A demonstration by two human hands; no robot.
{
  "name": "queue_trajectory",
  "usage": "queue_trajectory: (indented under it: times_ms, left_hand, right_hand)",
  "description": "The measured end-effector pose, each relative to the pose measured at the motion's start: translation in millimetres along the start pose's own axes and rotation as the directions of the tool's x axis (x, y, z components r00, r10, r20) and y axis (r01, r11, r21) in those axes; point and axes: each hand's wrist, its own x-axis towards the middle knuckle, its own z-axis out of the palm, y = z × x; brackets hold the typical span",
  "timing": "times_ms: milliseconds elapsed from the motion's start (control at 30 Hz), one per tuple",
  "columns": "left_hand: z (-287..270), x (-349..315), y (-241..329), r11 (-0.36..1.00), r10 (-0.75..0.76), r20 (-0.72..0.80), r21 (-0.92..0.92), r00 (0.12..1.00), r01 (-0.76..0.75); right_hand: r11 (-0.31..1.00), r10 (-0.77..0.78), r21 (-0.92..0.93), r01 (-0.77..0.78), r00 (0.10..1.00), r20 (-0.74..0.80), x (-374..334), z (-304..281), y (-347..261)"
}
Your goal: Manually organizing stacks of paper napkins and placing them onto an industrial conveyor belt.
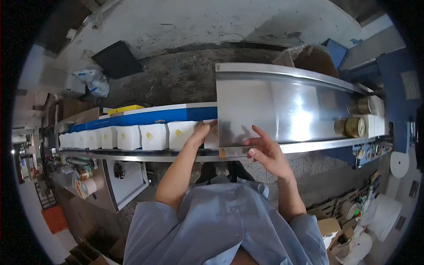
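Observation:
A row of white stacks, probably folded paper, each with a yellow print, stands on a belt with a blue back wall [168,116]. One printed stack [178,133] stands just left of my left hand [202,133]. That hand is closed against the side of the last white stack [212,136], beside the edge of a shiny metal table [251,101]; its fingertips are partly hidden. My right hand [267,154] hovers near the table's front rim. Its fingers are spread and it holds nothing.
At the table's right end lie two cylindrical tins [354,127] beside white stacks [375,126]. A grey cabinet [126,181] stands below left, with a round tub [86,187] next to it. A white plastic bag [93,82] lies on the floor at the far left.

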Motion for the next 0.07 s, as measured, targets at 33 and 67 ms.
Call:
queue_trajectory:
  times_ms: [33, 67]
  left_hand:
    - [23.9, -7.5, 24.4, 0.996, -0.071, -0.025, 0.061, 0.997, 0.072]
    - [15.8, -10.9, 33.1, 0.983, -0.146, 0.019, 0.115, 0.989, 0.143]
  right_hand:
    - [1.000, -0.007, -0.026, 0.006, 1.000, -0.026, -4.0, -8.2, 5.7]
    - [0.994, -0.067, -0.088, 0.059, 0.994, -0.081, -5.5, -10.7, 11.4]
